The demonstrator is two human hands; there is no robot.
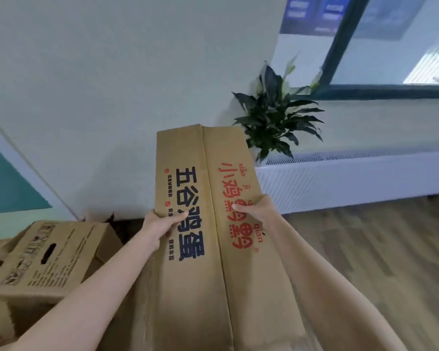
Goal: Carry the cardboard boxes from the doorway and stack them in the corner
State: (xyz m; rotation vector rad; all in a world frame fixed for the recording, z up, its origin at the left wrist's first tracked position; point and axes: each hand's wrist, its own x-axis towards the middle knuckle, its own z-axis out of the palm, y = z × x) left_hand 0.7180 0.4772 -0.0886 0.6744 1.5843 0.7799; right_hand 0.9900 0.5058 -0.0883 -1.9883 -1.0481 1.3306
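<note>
Long printed cardboard box (203,224) held between both hands: left hand (160,225) clamps its left edge, right hand (254,211) its right edge. Box's near end cut off; fingers beneath hidden.

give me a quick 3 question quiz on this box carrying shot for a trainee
1. True or false: only one of the hands grips the carried box.
2. Multiple choice: the potted plant stands A) on the wooden floor, B) on the white heater cover, C) on the box with the handle slot.
3. What colour is the large print under the right hand?

Key:
1. False; the left hand grips it too.
2. B
3. Red
</note>
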